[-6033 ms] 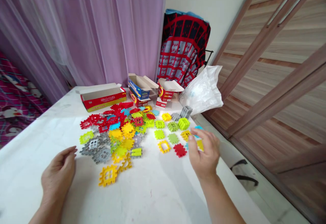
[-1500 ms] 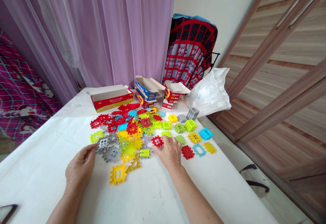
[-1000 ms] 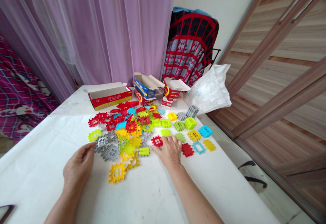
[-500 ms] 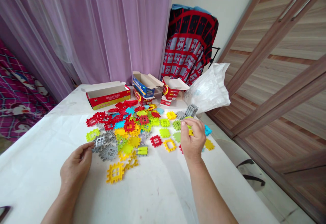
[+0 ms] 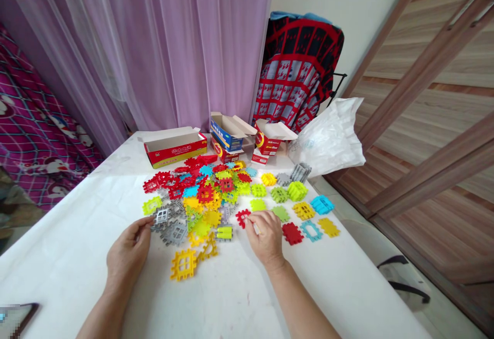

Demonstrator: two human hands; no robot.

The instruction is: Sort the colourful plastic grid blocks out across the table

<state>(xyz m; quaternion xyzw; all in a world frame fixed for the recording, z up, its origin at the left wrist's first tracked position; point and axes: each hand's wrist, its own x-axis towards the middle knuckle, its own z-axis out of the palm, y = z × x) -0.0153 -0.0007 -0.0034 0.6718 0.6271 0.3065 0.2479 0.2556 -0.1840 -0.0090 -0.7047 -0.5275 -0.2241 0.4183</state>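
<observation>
"Where's the red piece (image 5: 241, 218)?"

"On the white table (image 5: 216, 308), right of the colourful pile (image 5: 206, 194), partly hidden by the right hand (image 5: 267, 237); I can't make out whether those bent fingers grip it"

"And the left hand (image 5: 129, 249)?"

"Fingers curled together, right by a grey piece (image 5: 162, 216); its hold is unclear too"

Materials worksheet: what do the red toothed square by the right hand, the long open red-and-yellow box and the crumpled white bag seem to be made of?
Red toothed square: probably smooth moulded plastic; even colour, regular teeth.
Long open box: printed cardboard, apparently; folded flap, pale inside.
Crumpled white bag: likely thin plastic; creased, slightly sheer look.
</observation>
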